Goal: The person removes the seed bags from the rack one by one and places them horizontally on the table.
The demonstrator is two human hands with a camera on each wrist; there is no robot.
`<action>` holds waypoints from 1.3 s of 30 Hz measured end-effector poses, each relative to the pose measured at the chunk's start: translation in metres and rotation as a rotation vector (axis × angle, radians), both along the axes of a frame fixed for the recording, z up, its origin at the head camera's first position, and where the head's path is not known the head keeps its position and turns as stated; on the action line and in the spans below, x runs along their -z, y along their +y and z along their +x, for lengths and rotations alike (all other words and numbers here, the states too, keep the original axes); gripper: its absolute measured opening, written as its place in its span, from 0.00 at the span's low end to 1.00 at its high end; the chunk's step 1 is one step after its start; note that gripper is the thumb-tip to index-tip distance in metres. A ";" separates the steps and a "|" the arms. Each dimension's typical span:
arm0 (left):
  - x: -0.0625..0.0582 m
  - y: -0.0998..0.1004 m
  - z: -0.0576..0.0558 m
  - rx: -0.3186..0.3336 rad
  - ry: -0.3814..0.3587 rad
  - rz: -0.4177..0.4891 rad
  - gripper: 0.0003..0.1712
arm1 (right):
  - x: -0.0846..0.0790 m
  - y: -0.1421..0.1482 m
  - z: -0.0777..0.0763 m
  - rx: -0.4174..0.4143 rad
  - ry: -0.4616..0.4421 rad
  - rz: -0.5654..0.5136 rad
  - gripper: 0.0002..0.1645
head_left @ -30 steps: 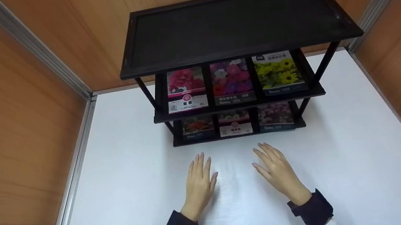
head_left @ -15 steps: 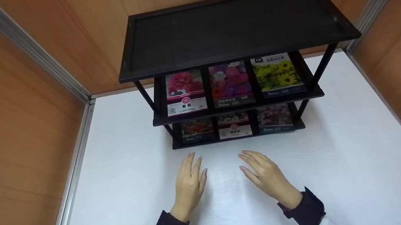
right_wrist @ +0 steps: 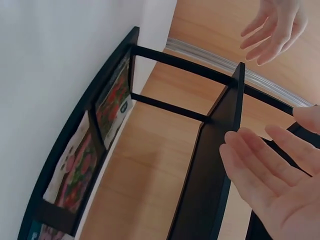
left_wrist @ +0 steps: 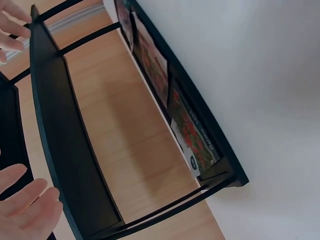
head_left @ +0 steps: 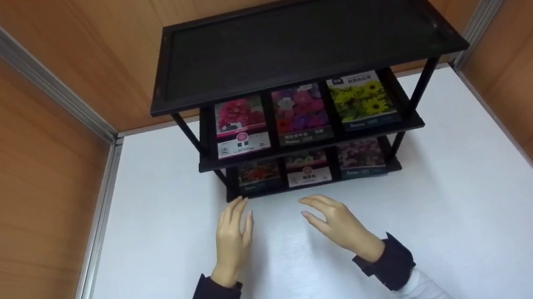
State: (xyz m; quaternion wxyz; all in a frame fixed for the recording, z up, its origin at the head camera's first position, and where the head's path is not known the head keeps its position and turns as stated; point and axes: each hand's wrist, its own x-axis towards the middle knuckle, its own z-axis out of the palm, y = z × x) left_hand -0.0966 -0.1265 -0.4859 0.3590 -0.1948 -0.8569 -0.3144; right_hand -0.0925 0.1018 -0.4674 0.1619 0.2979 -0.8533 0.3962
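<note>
A black three-tier rack (head_left: 304, 41) stands in front of me, holding flat packets with flower pictures. Its middle tier carries a pink-flower packet (head_left: 242, 127), a mixed pink-and-purple packet (head_left: 301, 116) and a yellow-flower packet (head_left: 364, 102). Below lie an orange-flower packet (head_left: 259, 174), a white-labelled packet (head_left: 308, 171) and a purple-flower packet (head_left: 361, 158), partly hidden by the tier above. My left hand (head_left: 230, 240) is just before the rack's front left corner, fingers loosely bent, holding nothing. Before the rack's middle, my right hand (head_left: 341, 223) also holds nothing, its fingers relaxed.
The rack stands on a white table (head_left: 155, 220) against a wooden back wall (head_left: 127, 45). Wooden panels rise on both sides, with metal strips (head_left: 93, 247) along their edges. Dark bands (head_left: 217, 298) wrap both wrists.
Both hands have moved left in the head view, the right hand further. The fingers are slightly more bent than before. The packets keep their places on the rack.
</note>
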 end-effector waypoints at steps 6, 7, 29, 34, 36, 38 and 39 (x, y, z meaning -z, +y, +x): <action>-0.013 -0.004 -0.009 -0.006 -0.024 0.056 0.14 | -0.012 -0.010 -0.012 -0.024 -0.058 -0.041 0.16; -0.014 -0.005 -0.011 -0.013 -0.026 0.060 0.14 | -0.014 -0.011 -0.013 -0.032 -0.061 -0.050 0.16; -0.070 -0.005 -0.069 -0.114 -0.365 0.081 0.14 | -0.059 -0.050 -0.082 0.013 -0.101 -0.129 0.15; -0.075 -0.003 -0.082 -0.156 -0.436 0.061 0.15 | -0.066 -0.058 -0.100 0.050 -0.209 -0.084 0.16; -0.076 -0.003 -0.086 -0.166 -0.450 0.049 0.15 | -0.068 -0.060 -0.106 0.071 -0.294 -0.059 0.17; -0.077 -0.003 -0.089 -0.172 -0.474 0.038 0.16 | -0.070 -0.063 -0.110 0.096 -0.366 -0.030 0.20; -0.077 -0.002 -0.090 -0.176 -0.488 0.036 0.17 | -0.070 -0.064 -0.113 0.107 -0.391 -0.018 0.20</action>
